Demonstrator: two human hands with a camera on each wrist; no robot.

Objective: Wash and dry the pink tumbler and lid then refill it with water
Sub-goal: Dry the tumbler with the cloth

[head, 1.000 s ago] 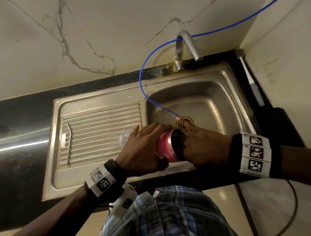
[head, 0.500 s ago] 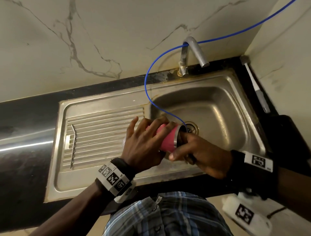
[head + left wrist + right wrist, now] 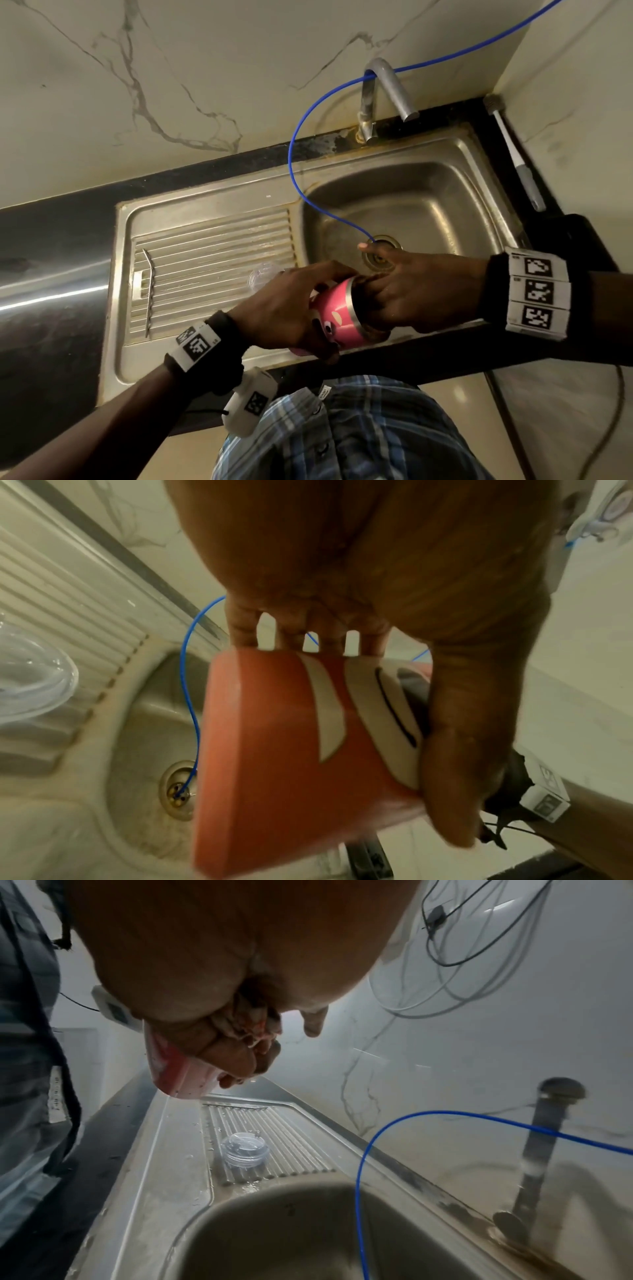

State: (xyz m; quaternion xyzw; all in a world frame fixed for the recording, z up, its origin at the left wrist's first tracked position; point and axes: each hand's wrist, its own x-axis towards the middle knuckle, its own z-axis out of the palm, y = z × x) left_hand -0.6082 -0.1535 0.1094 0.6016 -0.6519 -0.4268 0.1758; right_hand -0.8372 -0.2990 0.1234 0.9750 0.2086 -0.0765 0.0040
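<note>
The pink tumbler lies on its side in the air over the sink's front edge, mouth toward the right. My left hand grips its body from the left, fingers over the top and thumb below. My right hand has its fingers curled into the tumbler's mouth, thumb sticking up outside. The right wrist view shows those curled fingers at the tumbler's rim. The clear lid sits on the ribbed drainboard, just behind my left hand, also in the right wrist view.
The steel sink basin lies behind the hands, with a tap at the back. A blue tube runs from the wall down into the drain. A metal straw lies on the drainboard's left. A brush lies on the right counter.
My right wrist has rolled back over and its fingers sit deeper in the tumbler's mouth. The left hand has turned the tumbler and brought it nearer the front edge.
</note>
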